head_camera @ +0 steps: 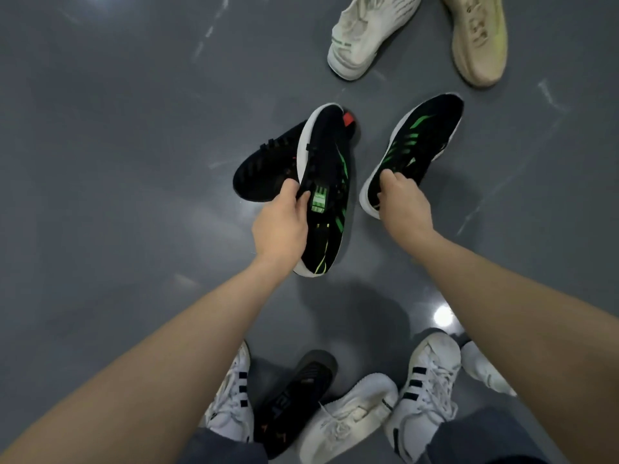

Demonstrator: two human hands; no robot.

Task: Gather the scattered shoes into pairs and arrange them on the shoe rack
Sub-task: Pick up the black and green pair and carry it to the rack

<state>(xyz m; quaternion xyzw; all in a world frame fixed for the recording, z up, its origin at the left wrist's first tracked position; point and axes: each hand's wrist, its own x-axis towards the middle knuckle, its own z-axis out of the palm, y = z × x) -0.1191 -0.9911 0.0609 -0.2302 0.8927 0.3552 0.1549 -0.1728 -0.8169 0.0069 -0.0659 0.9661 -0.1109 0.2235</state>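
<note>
Nearest, at the bottom edge: a striped white shoe to the left, a black shoe beside it, a plain white shoe touching that, another striped white shoe to the right, and part of one more white shoe past the right forearm. Dark trouser legs just visible at the edge, so the striped pair probably worn, not scattered.

Further out, at mid-floor: left hand curled round the collar of a green-striped shoe, thumb and fingers pinching the rim, shoe tilted on its side and seemingly lifted. Behind it, partly hidden, a black shoe with a red heel tab, lying on the floor. Right hand gripped the heel of the second green-striped shoe, fingers hooked into the opening, toe pointing far and right. The two well apart, not yet side by side.

Farthest, top right: a cream shoe and a beige shoe, near each other, unmatched in colour.

No rack in view.

Likely risks: both grips shallow, at the rim only, so a shoe could swing or slip out while carried. Red-tab shoe close under the left one, easily knocked or dragged along. Near cluster crowded round the feet, so a step back could scatter or trample it.
</note>
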